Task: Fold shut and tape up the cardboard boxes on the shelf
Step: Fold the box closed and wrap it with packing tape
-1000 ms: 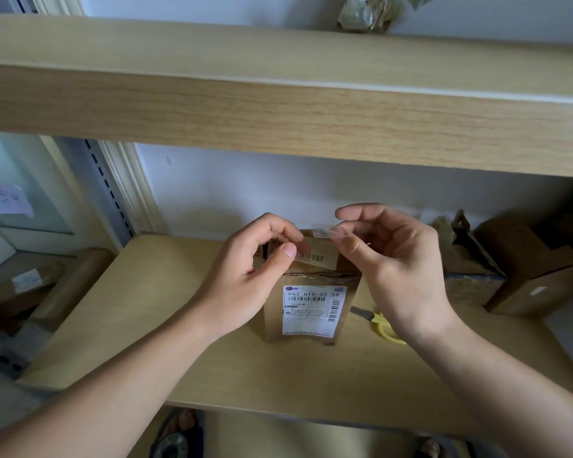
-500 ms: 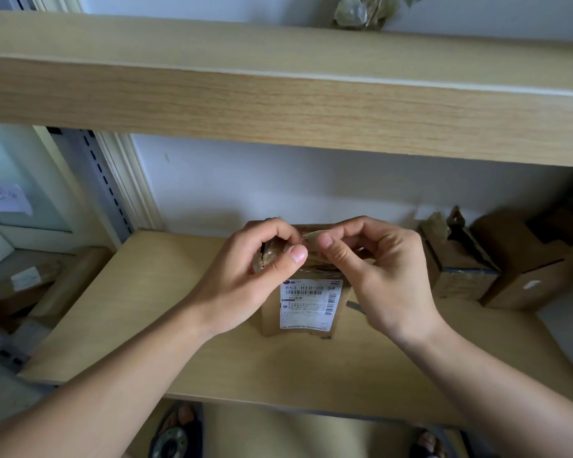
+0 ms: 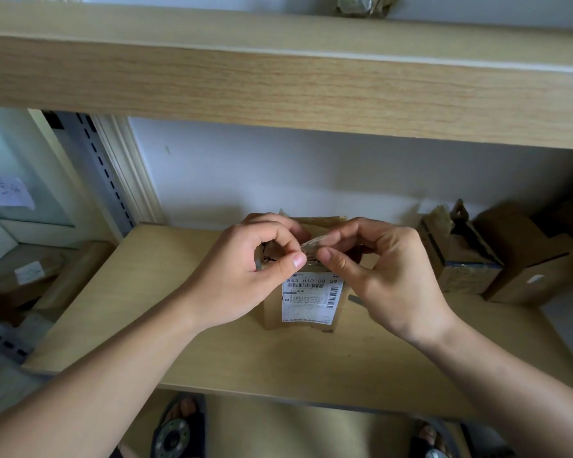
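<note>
On the lower shelf [image 3: 186, 328]: taping of the labelled box [image 3: 306, 302] in progress.
Left hand [image 3: 245, 276] and right hand [image 3: 387, 276] pinch a clear tape strip [image 3: 311, 243] above it; two open boxes [image 3: 497, 259] remain untaped.

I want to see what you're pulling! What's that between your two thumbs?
A clear strip of tape, pinched by the left hand and right hand above the labelled cardboard box, in the head view.
</note>
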`<state>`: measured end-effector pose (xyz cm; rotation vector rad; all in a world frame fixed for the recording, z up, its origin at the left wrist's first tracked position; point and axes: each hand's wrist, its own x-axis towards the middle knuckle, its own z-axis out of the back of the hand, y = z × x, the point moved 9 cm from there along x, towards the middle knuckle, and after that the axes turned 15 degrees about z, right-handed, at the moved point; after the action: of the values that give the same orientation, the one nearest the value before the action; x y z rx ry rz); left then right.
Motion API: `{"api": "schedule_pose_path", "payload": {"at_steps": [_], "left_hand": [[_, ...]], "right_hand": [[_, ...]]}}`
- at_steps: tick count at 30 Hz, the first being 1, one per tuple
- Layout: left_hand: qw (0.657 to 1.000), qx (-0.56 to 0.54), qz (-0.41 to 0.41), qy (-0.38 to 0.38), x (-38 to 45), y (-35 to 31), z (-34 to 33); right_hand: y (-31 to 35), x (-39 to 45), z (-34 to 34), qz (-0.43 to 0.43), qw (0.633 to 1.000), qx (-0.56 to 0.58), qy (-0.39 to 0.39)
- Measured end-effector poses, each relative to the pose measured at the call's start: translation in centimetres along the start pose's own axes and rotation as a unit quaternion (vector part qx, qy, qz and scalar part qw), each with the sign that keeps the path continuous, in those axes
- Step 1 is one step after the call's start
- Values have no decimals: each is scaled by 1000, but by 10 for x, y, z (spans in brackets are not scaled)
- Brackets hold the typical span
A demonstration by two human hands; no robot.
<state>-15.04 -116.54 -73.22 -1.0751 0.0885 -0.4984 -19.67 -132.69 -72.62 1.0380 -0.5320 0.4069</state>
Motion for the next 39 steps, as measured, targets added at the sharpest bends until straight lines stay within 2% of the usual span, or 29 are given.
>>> {"api": "schedule_pose_path", "payload": {"at_steps": [13,27,39], "left_hand": [[998,47,-39,-3,-5,0,-1],[995,72,-67,-12,-10,-2,-3],[986,107,-104,-75,-14,-9,0]], "right_hand": [[6,-10,0,35,995,-87,16],[9,-11,-3,75,992,-99,24],[5,-9,-3,79,989,-121,21]]}}
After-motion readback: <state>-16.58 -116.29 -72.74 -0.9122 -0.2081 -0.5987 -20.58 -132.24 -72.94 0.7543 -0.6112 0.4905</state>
